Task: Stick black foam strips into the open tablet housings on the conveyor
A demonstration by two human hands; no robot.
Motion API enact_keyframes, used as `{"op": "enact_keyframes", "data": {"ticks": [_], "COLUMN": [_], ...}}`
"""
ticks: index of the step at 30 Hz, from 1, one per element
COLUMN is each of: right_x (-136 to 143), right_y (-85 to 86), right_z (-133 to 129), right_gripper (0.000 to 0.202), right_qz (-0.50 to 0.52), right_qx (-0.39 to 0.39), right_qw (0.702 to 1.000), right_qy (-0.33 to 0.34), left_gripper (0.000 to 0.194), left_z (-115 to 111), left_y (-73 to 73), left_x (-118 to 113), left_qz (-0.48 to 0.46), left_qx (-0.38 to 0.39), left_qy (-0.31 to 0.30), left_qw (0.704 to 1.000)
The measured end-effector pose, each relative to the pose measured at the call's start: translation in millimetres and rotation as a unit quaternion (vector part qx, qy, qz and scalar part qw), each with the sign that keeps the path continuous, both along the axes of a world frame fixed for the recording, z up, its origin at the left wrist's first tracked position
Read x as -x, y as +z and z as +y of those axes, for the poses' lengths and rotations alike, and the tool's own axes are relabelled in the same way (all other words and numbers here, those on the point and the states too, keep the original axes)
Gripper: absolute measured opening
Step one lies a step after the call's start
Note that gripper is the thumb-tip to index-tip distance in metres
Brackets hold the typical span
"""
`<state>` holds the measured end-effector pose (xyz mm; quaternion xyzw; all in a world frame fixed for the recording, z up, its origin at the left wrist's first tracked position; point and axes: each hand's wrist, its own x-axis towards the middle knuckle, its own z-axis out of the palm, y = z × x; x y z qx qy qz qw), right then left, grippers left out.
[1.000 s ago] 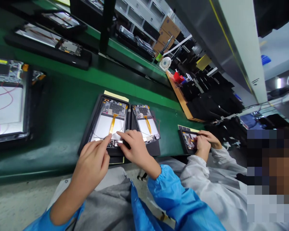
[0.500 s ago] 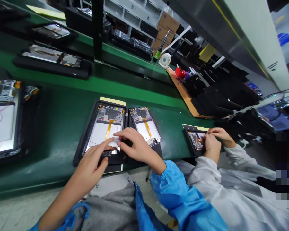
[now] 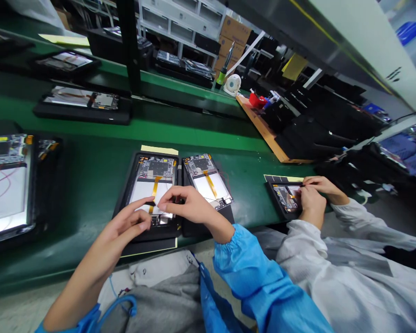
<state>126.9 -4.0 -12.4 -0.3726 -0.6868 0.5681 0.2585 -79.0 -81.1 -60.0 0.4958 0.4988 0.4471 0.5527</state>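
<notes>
In front of me an opened tablet [image 3: 140, 187] lies in a black tray [image 3: 125, 201], its circuit board, white battery area and orange flex cable exposed. Over its lower left edge is my left hand [image 3: 128, 226], index finger stretched out and thumb apart from it. My right hand [image 3: 187, 203] is above the lower middle of the tablet, thumb and fingertips pinched together. Whatever is between those fingertips is too small to make out. A small dark strip [image 3: 149, 203] shows between the two hands. Just right of the tray a second opened tablet [image 3: 208, 178] lies tilted.
At the right a co-worker's hands [image 3: 314, 199] work on another tablet [image 3: 284, 199]. More opened tablets lie at the left [image 3: 7, 185] and on a black block [image 3: 79, 113] behind. A wooden board [image 3: 260, 132] and a small white fan [image 3: 233, 85] stand farther back.
My left hand has drawn back left and its fingers have curled more. My right hand has closed into a pinch and shifted slightly left. The view has shifted a little.
</notes>
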Motion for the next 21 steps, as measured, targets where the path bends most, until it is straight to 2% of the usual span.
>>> {"op": "enact_keyframes", "data": {"ticks": [3,7,9,11,16,21], "right_x": [0.8,3.2,4.3,4.9,4.4,6.2], "right_y": [5.6,8.3,8.3,7.4,5.9,10.3], "right_z": [-8.4,-15.9,-17.9,-19.4,-24.1,-29.8], "right_gripper": [0.015,0.031,0.019,0.008,0.017,0.013], "right_qz": [-0.011,-0.028,-0.011,0.01,-0.012,-0.047], "right_qx": [-0.018,-0.109,-0.128,-0.106,-0.032,-0.035], "right_qw": [0.999,0.989,0.989,0.993,0.998,0.997], "right_qy": [-0.03,-0.091,-0.075,-0.055,-0.06,-0.048], "left_gripper": [0.041,0.027,0.02,0.015,0.018,0.027], "left_z": [-1.3,-3.5,-4.4,-5.4,-8.2,-9.5], "left_y": [6.2,12.7,13.2,11.0,0.1,-1.6], "left_x": [-10.4,-20.9,-23.3,-24.2,-24.2,-25.3], "left_qz": [-0.015,-0.043,-0.046,-0.047,-0.028,0.054], "left_qx": [-0.014,-0.033,-0.042,-0.048,-0.074,-0.101], "left_qy": [0.07,0.106,0.118,0.126,0.125,0.109], "left_qw": [0.997,0.993,0.991,0.99,0.989,0.987]}}
